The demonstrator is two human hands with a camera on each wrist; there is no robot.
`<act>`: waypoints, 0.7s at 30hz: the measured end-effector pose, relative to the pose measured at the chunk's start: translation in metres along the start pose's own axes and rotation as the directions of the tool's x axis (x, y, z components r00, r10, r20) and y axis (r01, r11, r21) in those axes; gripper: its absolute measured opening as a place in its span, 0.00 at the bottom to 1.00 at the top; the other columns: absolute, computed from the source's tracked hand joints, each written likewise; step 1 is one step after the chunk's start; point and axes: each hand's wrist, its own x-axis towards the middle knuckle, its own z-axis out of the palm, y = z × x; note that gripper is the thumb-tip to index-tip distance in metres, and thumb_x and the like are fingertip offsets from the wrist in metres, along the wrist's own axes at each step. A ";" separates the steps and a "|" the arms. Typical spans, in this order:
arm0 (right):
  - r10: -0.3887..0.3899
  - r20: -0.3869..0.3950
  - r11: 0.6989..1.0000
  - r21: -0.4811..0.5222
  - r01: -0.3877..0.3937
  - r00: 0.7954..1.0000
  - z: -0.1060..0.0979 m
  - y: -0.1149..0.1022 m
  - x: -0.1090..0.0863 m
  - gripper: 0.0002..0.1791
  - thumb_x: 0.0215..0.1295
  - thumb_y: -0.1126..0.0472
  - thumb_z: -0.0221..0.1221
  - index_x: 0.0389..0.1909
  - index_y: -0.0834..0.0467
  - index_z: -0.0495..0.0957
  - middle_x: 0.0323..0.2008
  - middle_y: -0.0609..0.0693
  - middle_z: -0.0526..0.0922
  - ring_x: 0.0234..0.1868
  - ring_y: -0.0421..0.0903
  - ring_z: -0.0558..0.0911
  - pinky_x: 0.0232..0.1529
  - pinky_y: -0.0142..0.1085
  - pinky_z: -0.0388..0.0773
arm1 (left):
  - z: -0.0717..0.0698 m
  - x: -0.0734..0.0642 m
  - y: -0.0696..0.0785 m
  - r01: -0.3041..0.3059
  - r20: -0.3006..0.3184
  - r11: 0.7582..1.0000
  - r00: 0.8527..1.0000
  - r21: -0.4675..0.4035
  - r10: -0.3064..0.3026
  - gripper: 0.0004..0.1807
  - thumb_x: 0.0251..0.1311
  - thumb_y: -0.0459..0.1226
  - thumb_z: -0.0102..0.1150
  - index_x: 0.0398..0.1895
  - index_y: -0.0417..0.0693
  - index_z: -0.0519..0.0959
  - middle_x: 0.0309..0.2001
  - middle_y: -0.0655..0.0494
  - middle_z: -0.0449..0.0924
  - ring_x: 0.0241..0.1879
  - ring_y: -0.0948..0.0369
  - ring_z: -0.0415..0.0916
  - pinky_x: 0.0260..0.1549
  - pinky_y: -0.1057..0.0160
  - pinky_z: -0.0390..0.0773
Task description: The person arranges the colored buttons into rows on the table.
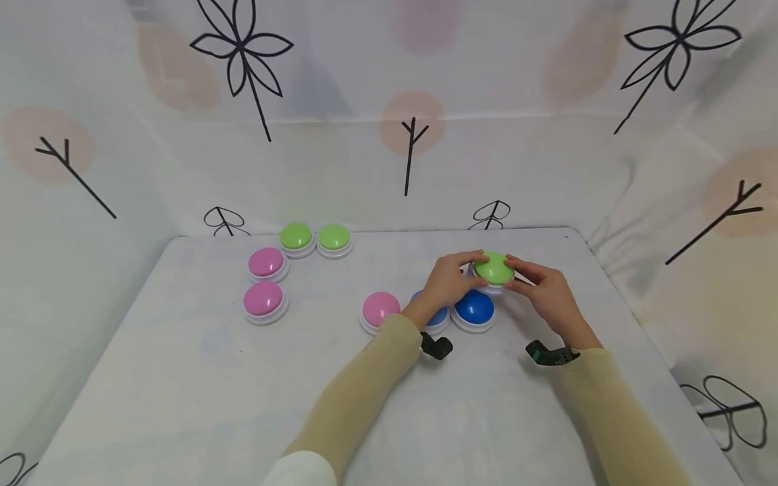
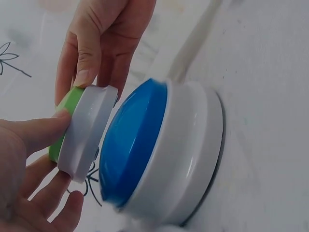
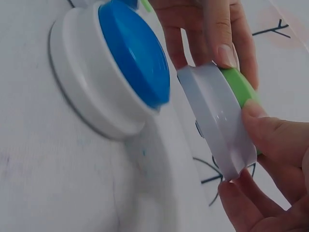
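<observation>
Left hand (image 1: 448,278): pinched the held button (image 1: 494,268) at its left side, thumb towards the near edge, fingertips farther round. Right hand (image 1: 543,293): pinched the same piece at its right side, thumb likewise nearer. Both hands were thus clamped on one item.

Held button: one, green dome on white base, dome uppermost. It was raised off the table (image 1: 243,398), towards the right of the back half, just behind the right blue button (image 1: 474,308); both wrist views showed a gap between the two.

Blue buttons: two, white bases, side by side. The right one stood on the table; the left blue button (image 1: 437,318) was partly hidden by the left wrist.

Single pink button (image 1: 381,308): one, to the left of the blue pair, its edge beside the left sleeve (image 1: 358,385).

Pink pair (image 1: 263,298): two, on the left part of the table, one behind the other.

Green pair (image 1: 333,237): two, side by side at the back edge, behind and to the right of the pink pair.

Backdrop (image 1: 340,162): white cloth, printed with black flowers, twigs and pale orange spots.
</observation>
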 end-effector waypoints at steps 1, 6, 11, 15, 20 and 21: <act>0.002 -0.003 1.000 -0.012 -0.003 1.000 -0.003 0.002 -0.002 0.29 0.67 0.54 0.65 0.66 0.59 0.74 0.69 0.53 0.70 0.72 0.54 0.65 0.63 0.42 0.69 | 0.003 0.001 0.002 -0.002 0.007 1.000 1.000 0.008 0.002 0.24 0.61 0.42 0.70 0.61 0.60 0.80 0.66 0.68 0.72 0.67 0.66 0.66 0.60 0.66 0.71; 0.016 -0.012 0.998 -0.055 -0.017 1.000 -0.017 0.011 -0.014 0.30 0.66 0.52 0.65 0.66 0.58 0.74 0.69 0.53 0.70 0.72 0.55 0.65 0.59 0.28 0.71 | 0.015 0.003 0.011 -0.004 0.039 0.999 0.999 0.044 0.002 0.24 0.60 0.44 0.70 0.60 0.63 0.80 0.65 0.71 0.72 0.65 0.66 0.69 0.60 0.65 0.71; 0.061 -0.007 0.995 -0.081 -0.061 0.998 -0.024 0.015 -0.025 0.30 0.66 0.52 0.66 0.66 0.59 0.74 0.69 0.54 0.70 0.72 0.55 0.64 0.62 0.33 0.71 | 0.023 0.002 0.017 0.016 0.093 0.999 0.995 0.046 -0.021 0.24 0.59 0.45 0.70 0.60 0.64 0.80 0.65 0.73 0.72 0.63 0.66 0.70 0.59 0.68 0.71; 0.062 0.009 0.994 -0.090 -0.060 0.998 -0.027 0.020 -0.033 0.32 0.65 0.52 0.67 0.67 0.59 0.73 0.69 0.56 0.70 0.71 0.58 0.65 0.61 0.30 0.71 | 0.028 0.001 0.016 0.003 0.140 0.999 0.990 0.053 -0.011 0.24 0.59 0.45 0.70 0.60 0.63 0.80 0.65 0.72 0.73 0.62 0.68 0.72 0.57 0.72 0.71; 0.051 0.013 0.993 -0.112 -0.050 0.999 -0.029 0.029 -0.042 0.33 0.64 0.51 0.67 0.67 0.59 0.73 0.67 0.57 0.72 0.69 0.59 0.67 0.51 0.15 0.68 | 0.031 0.001 0.014 -0.030 0.206 0.994 0.979 0.107 0.007 0.24 0.60 0.47 0.69 0.61 0.65 0.79 0.63 0.73 0.74 0.64 0.70 0.69 0.62 0.72 0.66; 0.053 0.016 0.992 -0.116 -0.050 0.998 -0.029 0.031 -0.043 0.33 0.64 0.51 0.67 0.67 0.59 0.73 0.67 0.57 0.72 0.69 0.59 0.67 0.50 0.15 0.68 | 0.032 0.001 0.014 -0.038 0.216 0.993 0.976 0.116 0.012 0.24 0.60 0.47 0.69 0.61 0.65 0.79 0.63 0.73 0.75 0.64 0.70 0.68 0.62 0.71 0.65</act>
